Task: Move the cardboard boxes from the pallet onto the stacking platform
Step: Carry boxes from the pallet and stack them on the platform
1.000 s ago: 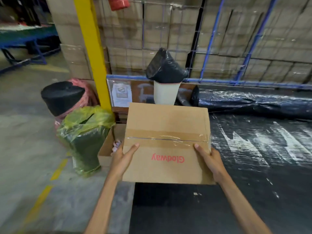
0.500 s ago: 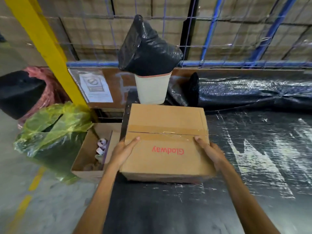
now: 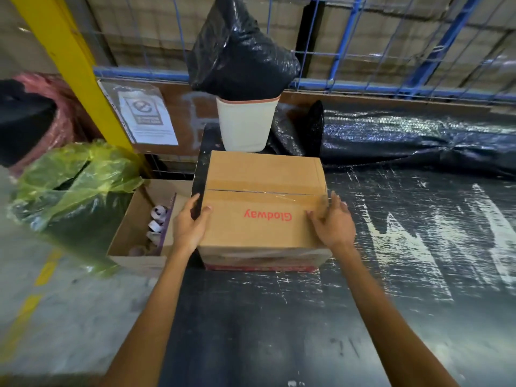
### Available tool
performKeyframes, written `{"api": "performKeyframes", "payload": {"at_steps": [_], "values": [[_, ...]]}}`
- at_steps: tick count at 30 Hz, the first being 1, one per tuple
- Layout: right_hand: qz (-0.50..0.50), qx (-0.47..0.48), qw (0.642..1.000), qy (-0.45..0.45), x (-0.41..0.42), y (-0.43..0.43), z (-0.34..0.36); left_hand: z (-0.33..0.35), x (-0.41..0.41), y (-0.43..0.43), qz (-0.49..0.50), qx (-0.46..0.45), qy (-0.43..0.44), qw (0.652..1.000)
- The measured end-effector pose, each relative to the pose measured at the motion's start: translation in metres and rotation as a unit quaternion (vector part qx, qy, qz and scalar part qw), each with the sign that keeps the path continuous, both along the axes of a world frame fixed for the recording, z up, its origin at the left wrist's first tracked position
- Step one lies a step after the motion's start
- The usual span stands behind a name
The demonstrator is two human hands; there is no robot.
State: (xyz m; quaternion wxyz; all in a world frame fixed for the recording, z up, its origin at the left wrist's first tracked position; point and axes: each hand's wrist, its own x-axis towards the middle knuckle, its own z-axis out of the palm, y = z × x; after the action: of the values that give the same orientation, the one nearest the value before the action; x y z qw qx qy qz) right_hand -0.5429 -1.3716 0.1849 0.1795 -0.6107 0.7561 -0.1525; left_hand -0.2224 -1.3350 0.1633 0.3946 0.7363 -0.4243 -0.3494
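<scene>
Head view, left to right. A black-topped pink roll sits at the far left edge, with a green bag bulging in front of it. Just right of the bag an open carton holds small tape rolls; it stands on the floor against the platform's left edge, so there is little room to step or swing on that side. A yellow post rises behind, with a notice taped beside it.

The left hand grips the box's near left corner, thumb on top and fingers wrapped over the side. The box rests on the platform, a black film-covered surface, at its back left corner. The right hand presses the near right edge the same way. Both hands are clamped on the box from opposite sides, probably to square it into the corner before letting go.

Just behind the box stands a white bin under a black bag; it limits any push further back. To the right a roll of black film lies along the blue mesh fence, leaving the platform's right side free for more boxes.
</scene>
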Motion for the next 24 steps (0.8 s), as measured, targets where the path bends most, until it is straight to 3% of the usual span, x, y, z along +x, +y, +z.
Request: {"api": "performKeyframes", "payload": {"at_steps": [4,8,12,17,24], "values": [[0.116,-0.084,0.989,-0.019,0.063,0.09,0.011,0.0,0.025,0.116,0.026,-0.044,0.017,0.999],[0.273,-0.048,0.957,-0.089,0.171,0.208,0.006,-0.01,0.071,0.281,0.104,-0.005,-0.051,0.993],[0.434,0.001,0.893,-0.12,0.292,0.341,-0.013,-0.018,0.141,0.467,0.241,0.045,-0.066,0.967],[0.591,0.109,0.794,-0.09,0.418,0.543,-0.045,-0.039,0.199,0.718,0.432,0.045,-0.052,0.899],[0.619,0.323,0.711,-0.086,0.527,0.816,-0.158,-0.134,0.2,1.045,0.579,0.162,-0.013,0.799]]}}
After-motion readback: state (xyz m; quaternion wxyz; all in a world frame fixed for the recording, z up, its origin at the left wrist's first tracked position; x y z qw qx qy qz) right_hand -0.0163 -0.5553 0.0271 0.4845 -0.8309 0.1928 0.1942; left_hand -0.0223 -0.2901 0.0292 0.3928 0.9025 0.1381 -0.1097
